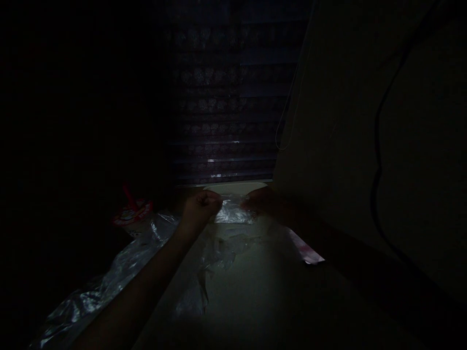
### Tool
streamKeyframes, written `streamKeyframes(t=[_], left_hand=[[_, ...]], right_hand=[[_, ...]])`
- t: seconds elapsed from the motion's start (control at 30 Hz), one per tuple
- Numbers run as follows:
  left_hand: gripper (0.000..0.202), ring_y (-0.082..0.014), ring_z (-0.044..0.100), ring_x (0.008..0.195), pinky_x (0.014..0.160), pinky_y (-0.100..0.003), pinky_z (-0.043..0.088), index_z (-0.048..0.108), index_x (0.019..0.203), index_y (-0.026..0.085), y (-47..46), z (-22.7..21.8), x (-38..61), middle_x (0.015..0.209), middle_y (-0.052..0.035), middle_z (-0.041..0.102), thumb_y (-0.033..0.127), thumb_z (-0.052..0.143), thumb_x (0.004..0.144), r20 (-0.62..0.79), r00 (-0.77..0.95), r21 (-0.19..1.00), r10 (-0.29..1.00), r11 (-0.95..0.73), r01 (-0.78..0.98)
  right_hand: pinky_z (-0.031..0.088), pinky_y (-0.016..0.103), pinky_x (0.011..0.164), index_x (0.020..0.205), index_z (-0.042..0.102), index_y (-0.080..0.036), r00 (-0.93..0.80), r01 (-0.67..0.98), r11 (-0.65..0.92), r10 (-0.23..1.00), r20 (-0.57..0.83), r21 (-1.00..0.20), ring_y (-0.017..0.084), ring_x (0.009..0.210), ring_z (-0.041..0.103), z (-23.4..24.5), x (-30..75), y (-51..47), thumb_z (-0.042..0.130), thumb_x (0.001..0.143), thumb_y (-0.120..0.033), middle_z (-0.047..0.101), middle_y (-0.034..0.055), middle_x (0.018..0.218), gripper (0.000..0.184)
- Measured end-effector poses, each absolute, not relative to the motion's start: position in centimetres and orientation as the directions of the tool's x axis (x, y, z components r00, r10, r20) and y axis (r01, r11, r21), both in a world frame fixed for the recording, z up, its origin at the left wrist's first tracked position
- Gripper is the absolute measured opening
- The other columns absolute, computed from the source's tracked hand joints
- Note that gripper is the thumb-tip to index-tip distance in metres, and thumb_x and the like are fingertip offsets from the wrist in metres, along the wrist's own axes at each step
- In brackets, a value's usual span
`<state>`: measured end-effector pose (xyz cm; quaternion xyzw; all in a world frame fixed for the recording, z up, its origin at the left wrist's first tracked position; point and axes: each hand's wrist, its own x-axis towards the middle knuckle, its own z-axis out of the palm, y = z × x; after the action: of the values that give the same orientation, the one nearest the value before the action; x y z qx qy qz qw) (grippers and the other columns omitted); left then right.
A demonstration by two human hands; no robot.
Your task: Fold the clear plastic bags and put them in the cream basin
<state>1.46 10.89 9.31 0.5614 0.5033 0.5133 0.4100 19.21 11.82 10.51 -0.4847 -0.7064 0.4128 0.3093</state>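
Note:
In the dim light a small clear plastic bag [233, 213] is stretched between my two hands above a pale tabletop [248, 277]. My left hand [202, 205] pinches its upper left edge, thumb against curled finger. At the other side my right hand [264, 200] closes on the bag's right edge, though its fingers are mostly lost in shadow. What the bag holds, if anything, is too dark to make out. Below it, loose crumpled clear plastic pieces [222, 250] lie on the tabletop.
Large shiny plastic sheeting [124, 267] lies left, beside my left forearm. A cup with a red patterned lid [133, 211] stands behind it. A white and pink packet [306, 250] lies under my right forearm. Blinds [226, 102] hang behind; a dark cable [377, 160] hangs right.

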Motion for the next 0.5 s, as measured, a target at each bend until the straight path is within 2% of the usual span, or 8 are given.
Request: streamKeyframes(t=[0.17, 0.3, 0.4, 0.5], left_hand=[[0.019, -0.0102, 0.048, 0.045, 0.047, -0.021, 0.038, 0.056, 0.063, 0.014, 16.2, 9.0, 0.2, 0.049, 0.0046, 0.052, 0.021, 0.062, 0.046, 0.208, 0.009, 0.933, 0.978, -0.201, 0.298], [0.015, -0.0171, 0.055, 0.066, 0.064, -0.027, 0.04, 0.059, 0.065, 0.016, 19.1, 7.6, -1.5, 0.064, -0.0004, 0.06, 0.02, 0.06, 0.05, 0.279, -0.004, 0.87, 0.96, -0.251, 0.424], [0.023, -0.0203, 0.055, 0.079, 0.073, -0.031, 0.039, 0.059, 0.078, 0.015, 20.6, 6.3, -2.3, 0.079, -0.0046, 0.061, 0.02, 0.055, 0.056, 0.295, -0.048, 0.85, 0.954, -0.239, 0.469], [0.029, -0.021, 0.056, 0.08, 0.07, -0.031, 0.042, 0.056, 0.086, 0.011, 21.5, 4.9, -2.3, 0.086, -0.0089, 0.061, 0.017, 0.05, 0.059, 0.261, -0.045, 0.852, 0.964, -0.209, 0.479]], right_hand=[[0.028, 0.017, 0.039, 0.044, 0.041, -0.015, -0.325, 0.47, 0.133, 0.945, -0.031, -0.873, 0.004, 0.037, 0.035, 9.6, 18.6, 17.0, 0.054, 0.06, -0.032, 0.036, -0.0074, 0.038, 0.026], [0.02, 0.017, 0.034, 0.041, 0.036, -0.015, -0.303, 0.551, 0.046, 0.942, -0.148, -0.833, 0.002, 0.031, 0.026, 8.0, 17.7, 20.3, 0.055, 0.06, -0.022, 0.028, -0.0098, 0.032, 0.028], [0.02, 0.017, 0.033, 0.04, 0.038, -0.014, -0.285, 0.631, -0.027, 0.921, -0.264, -0.776, 0.002, 0.029, 0.028, 6.5, 16.7, 21.6, 0.054, 0.063, -0.017, 0.031, -0.0094, 0.03, 0.027], [0.026, 0.016, 0.034, 0.046, 0.045, -0.013, -0.308, 0.694, -0.058, 0.877, -0.369, -0.718, 0.003, 0.031, 0.033, 5.1, 15.7, 21.9, 0.054, 0.067, -0.017, 0.038, -0.009, 0.035, 0.023]])
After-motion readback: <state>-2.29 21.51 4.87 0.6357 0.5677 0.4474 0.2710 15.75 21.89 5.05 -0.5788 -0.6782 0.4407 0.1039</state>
